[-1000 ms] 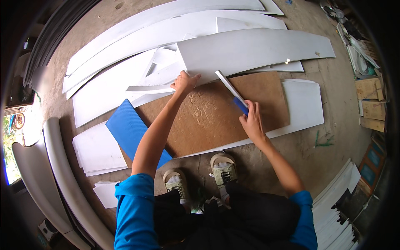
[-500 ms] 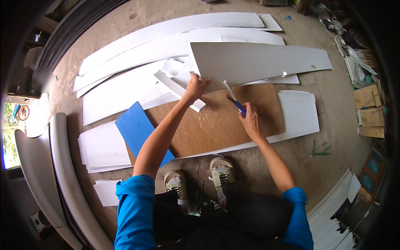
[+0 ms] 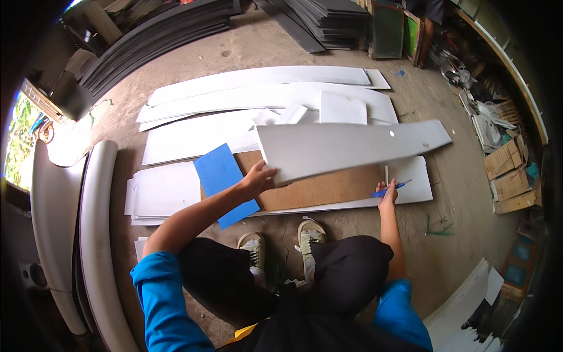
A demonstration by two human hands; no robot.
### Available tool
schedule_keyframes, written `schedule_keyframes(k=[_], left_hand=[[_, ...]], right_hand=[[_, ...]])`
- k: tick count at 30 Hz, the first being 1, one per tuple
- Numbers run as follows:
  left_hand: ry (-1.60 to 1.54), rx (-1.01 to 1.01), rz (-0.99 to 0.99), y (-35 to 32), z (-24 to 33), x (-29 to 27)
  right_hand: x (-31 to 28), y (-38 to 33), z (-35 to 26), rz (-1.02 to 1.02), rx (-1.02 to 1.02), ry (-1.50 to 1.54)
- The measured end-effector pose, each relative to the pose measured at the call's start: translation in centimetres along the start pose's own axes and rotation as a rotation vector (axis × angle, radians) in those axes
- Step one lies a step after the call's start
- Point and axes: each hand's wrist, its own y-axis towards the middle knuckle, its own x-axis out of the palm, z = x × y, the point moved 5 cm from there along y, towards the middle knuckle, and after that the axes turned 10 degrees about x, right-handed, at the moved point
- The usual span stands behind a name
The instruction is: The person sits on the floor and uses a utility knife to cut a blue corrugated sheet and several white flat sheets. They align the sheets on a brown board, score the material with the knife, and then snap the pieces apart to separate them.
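Left hand (image 3: 256,178) grips white panel (image 3: 352,146); right hand (image 3: 387,196) holds blue knife (image 3: 388,189).

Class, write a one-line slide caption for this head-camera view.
Crouched over a brown board, the left hand lifts a long white sheet while the right hand holds a blue-handled knife.

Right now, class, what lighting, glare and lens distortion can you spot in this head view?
Head view: daylight blows out the floor at the left edge; the long white sheets bow from fisheye distortion; black vignette rings the rim; the left hand and the white panel it grips look sharp, softly lit.
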Motion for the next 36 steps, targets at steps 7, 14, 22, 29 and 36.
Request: schedule_keyframes(k=[7,14,22,29,36], left_hand=[[-0.111,-0.123,-0.155,-7.9,-1.8,-6.2],[0.358,-0.35,-0.195,-8.9,-5.0,-9.0],[0.244,-0.621,-0.305,-9.6,-5.8,-5.6],[0.493,-0.467,-0.281,-1.5,-6.7,-6.4],[0.593,-0.299,-0.103,4.2,-6.5,-9.5]], right_hand=[[5.3,3.9,1.0,-0.274,0.028,-0.139],[5.1,0.2,1.6,-0.021,-0.196,-0.246],[1.9,-10.4,-3.1,0.043,-0.346,-0.233],[-1.0,-5.7,-0.1,0.091,-0.33,-0.238],[4.9,-1.5,0.0,0.073,-0.387,-0.232]])
